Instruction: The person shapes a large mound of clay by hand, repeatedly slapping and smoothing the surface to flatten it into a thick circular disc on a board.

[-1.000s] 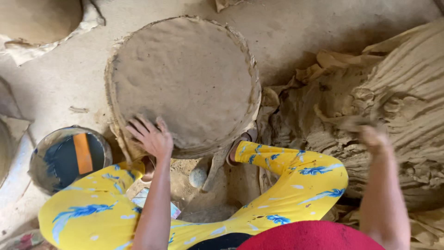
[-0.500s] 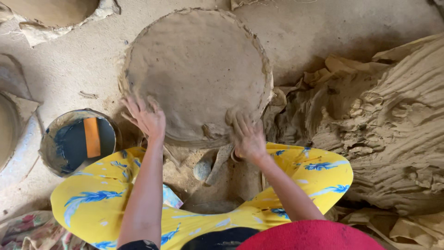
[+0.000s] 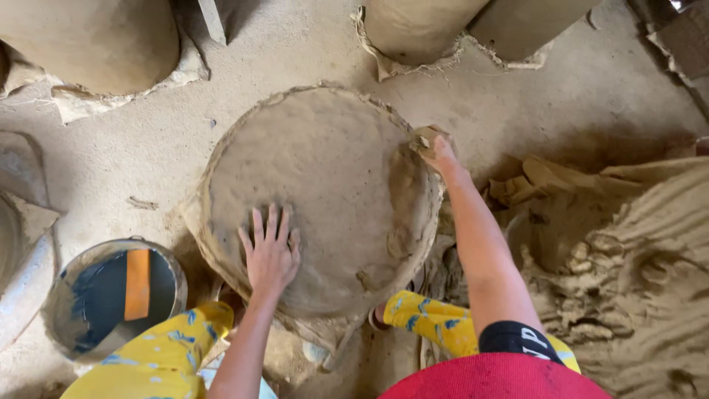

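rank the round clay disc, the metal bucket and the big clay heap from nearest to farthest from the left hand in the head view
From the left hand:
1. Round clay disc: directly under the palm, touching it.
2. Metal bucket: on the floor to the hand's left, close by.
3. Big clay heap: far off on the right, beyond the right arm.

one clay disc (image 3: 317, 185), one bucket (image 3: 111, 295), two hands.
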